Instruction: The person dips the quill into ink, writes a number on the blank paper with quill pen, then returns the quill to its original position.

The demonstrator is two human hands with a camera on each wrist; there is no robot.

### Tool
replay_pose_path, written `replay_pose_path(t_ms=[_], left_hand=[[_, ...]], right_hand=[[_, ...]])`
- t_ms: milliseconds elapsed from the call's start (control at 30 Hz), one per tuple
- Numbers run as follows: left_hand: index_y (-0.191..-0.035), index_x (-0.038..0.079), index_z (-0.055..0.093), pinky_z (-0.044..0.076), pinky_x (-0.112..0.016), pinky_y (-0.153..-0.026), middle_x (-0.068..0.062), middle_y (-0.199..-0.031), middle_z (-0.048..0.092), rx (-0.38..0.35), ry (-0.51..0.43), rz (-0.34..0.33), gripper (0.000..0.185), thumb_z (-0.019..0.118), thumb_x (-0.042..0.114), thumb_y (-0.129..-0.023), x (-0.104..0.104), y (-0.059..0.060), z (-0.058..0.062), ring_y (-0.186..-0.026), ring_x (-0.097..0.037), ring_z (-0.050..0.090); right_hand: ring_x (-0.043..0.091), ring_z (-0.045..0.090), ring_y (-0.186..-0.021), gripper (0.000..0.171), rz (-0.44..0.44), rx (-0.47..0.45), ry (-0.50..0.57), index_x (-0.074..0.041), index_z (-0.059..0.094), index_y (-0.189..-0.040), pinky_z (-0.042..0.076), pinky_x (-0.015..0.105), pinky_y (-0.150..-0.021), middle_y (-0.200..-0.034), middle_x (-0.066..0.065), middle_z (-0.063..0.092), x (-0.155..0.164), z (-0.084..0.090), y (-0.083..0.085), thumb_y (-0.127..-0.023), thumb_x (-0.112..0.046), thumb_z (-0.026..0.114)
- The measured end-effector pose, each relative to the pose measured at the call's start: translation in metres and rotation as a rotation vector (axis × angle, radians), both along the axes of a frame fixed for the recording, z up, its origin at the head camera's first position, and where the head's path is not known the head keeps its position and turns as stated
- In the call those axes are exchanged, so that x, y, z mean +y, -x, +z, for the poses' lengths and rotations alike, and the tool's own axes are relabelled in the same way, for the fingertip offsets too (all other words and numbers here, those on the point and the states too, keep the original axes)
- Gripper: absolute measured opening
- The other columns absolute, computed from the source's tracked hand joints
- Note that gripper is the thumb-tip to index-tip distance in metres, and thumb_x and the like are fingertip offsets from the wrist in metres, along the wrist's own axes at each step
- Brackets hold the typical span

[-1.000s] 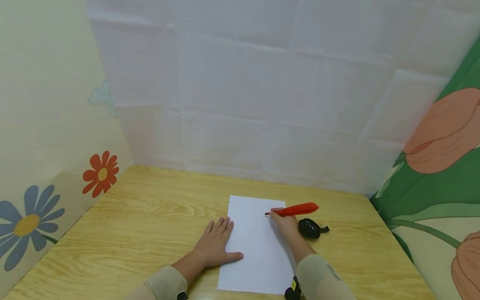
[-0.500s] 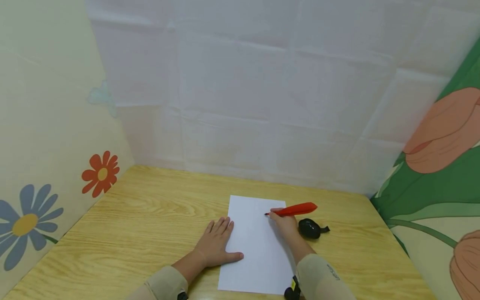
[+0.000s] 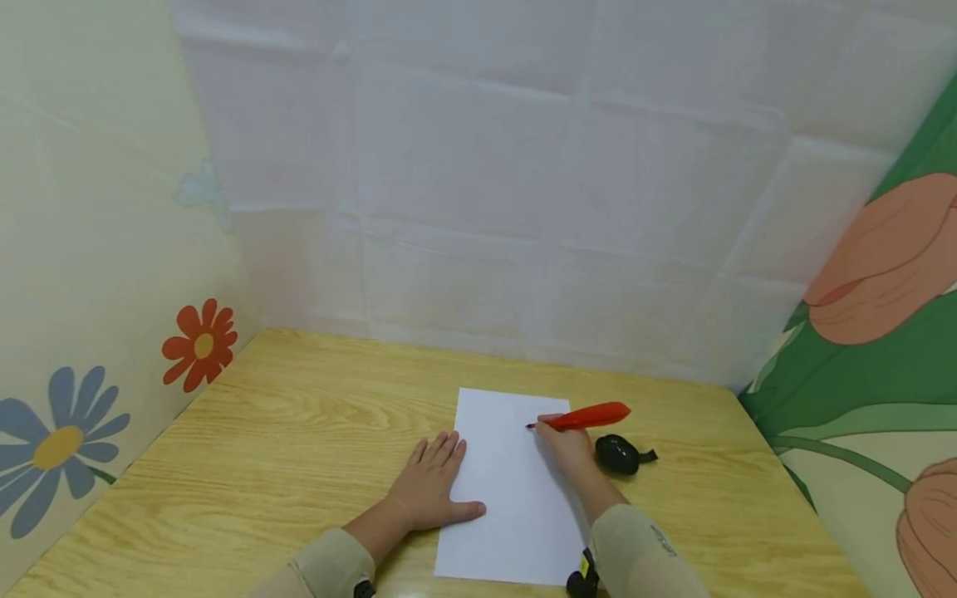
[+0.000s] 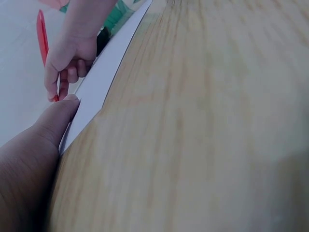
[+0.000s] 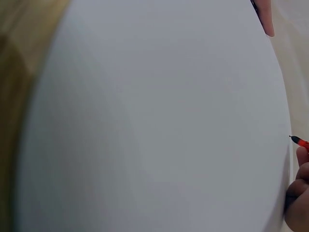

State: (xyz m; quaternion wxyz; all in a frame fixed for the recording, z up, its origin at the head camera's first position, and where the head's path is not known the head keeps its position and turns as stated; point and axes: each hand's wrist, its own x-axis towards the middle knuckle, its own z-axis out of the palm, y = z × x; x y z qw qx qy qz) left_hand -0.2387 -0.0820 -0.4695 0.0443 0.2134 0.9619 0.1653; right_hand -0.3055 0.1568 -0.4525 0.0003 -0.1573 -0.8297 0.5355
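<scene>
A blank white sheet of paper (image 3: 516,486) lies on the wooden table (image 3: 284,448). My left hand (image 3: 434,486) lies flat with straight fingers on the sheet's left edge, its thumb (image 4: 58,118) on the paper (image 4: 104,79). My right hand (image 3: 564,444) grips a red pen (image 3: 583,417), its tip touching the upper right part of the sheet. In the right wrist view the pen tip (image 5: 295,140) sits at the right edge of the paper (image 5: 154,125). The left wrist view shows the right hand (image 4: 67,60) with the pen (image 4: 42,36).
A small black object (image 3: 619,455) with a short strap lies on the table just right of my right hand. Walls with flower prints close in the table on the left, back and right.
</scene>
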Motion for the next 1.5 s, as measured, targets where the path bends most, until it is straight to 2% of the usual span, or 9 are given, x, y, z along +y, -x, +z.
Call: replay_pose_path(t_ms=[433,733,867,1200,1500], left_hand=[[-0.154,0.002,0.028,0.01,-0.056,-0.122,-0.017,-0.162,0.022,0.0,0.015,-0.004,0.108,0.052,0.078,-0.08,0.0,0.002,-0.003,-0.152,-0.033,0.016],[-0.154,0.003,0.028,0.01,-0.055,-0.122,-0.016,-0.163,0.022,-0.013,0.003,0.004,0.108,0.05,0.079,-0.081,0.0,0.002,-0.002,-0.152,-0.032,0.017],[-0.154,0.003,0.027,0.01,-0.055,-0.122,-0.016,-0.163,0.022,-0.014,0.002,0.004,0.108,0.05,0.079,-0.081,0.0,0.001,-0.001,-0.152,-0.032,0.016],[-0.154,0.003,0.028,0.011,-0.056,-0.122,-0.016,-0.162,0.022,-0.01,0.002,0.003,0.108,0.051,0.079,-0.08,0.0,0.002,-0.002,-0.152,-0.032,0.017],[-0.154,0.003,0.028,0.011,-0.055,-0.122,-0.016,-0.162,0.022,-0.01,0.005,0.002,0.108,0.051,0.079,-0.08,-0.001,0.001,0.0,-0.152,-0.032,0.017]], right_hand=[[0.032,0.06,-0.107,0.029,0.027,0.011,0.053,-0.003,0.069,-0.113,0.045,0.05,-0.104,-0.118,0.019,0.067,-0.003,0.002,-0.001,-0.09,-0.02,0.064],[0.028,0.063,-0.102,0.026,0.056,0.066,0.061,0.001,0.07,-0.11,0.049,0.045,-0.099,-0.114,0.02,0.069,-0.006,-0.003,0.0,-0.089,-0.013,0.064],[0.028,0.062,-0.1,0.025,0.054,0.067,0.08,0.001,0.07,-0.11,0.05,0.044,-0.096,-0.113,0.021,0.069,-0.007,-0.004,0.001,-0.09,-0.012,0.065],[0.022,0.059,-0.091,0.026,0.067,0.052,0.084,0.0,0.069,-0.111,0.049,0.031,-0.082,-0.111,0.018,0.07,-0.009,-0.001,-0.002,-0.09,-0.015,0.066],[0.024,0.059,-0.093,0.026,0.071,0.027,0.081,-0.001,0.069,-0.111,0.05,0.038,-0.089,-0.112,0.018,0.069,-0.013,0.004,-0.006,-0.091,-0.017,0.066]])
